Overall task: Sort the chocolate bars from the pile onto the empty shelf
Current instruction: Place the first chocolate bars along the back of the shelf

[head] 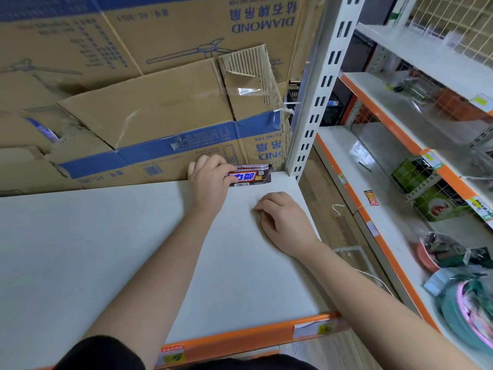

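Shelf: white board shelf, orange front edge, brown cardboard boxes behind.
Left hand: fingers pinching dark-wrapped chocolate bars at back corner.
Right hand: loosely curled, empty, resting on shelf.

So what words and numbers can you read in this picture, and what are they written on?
"DIAMOND", upside down: top cardboard box.
"FC-30L", upside down: lower cardboard box.
"...ILING FAN", upside down and cut off: the same box.
"5": yellow tag on the orange shelf edge.
Chocolate bar in the left hand: blue Chinese characters, small print blurred.
Right-side price tags: too blurred.
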`<state>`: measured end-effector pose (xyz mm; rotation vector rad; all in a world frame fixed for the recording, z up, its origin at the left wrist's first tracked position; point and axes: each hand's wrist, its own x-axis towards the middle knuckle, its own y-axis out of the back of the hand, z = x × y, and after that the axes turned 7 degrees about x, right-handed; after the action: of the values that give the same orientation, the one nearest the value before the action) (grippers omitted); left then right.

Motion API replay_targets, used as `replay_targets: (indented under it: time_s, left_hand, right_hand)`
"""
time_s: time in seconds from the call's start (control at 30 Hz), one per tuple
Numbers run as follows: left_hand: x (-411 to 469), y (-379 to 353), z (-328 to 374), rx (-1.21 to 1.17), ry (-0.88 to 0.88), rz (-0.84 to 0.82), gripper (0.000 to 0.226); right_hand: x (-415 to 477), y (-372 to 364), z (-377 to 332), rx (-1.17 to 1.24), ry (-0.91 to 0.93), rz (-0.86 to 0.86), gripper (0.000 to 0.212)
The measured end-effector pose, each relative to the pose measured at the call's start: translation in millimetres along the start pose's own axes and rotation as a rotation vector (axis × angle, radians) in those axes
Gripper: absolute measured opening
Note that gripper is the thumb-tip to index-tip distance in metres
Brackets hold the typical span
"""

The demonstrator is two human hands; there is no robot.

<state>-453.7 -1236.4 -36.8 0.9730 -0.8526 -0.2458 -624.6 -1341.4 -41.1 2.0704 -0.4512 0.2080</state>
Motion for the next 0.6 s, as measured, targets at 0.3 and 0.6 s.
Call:
replay_targets:
  time_s: [0.3, 0.6]
  left_hand:
    - [-23.4, 29.0, -25.2, 0.113, 0.066, -0.048, 0.010]
    - [-120.9, 142.0, -158.8, 0.256, 0.283, -0.089, 0.023]
  right_hand:
    - [12.8, -2.6, -14.4, 0.019, 0.015, -0.017, 0.025]
    - [71.5, -84.3, -134.5, 0.122, 0.231, -0.117, 0.020]
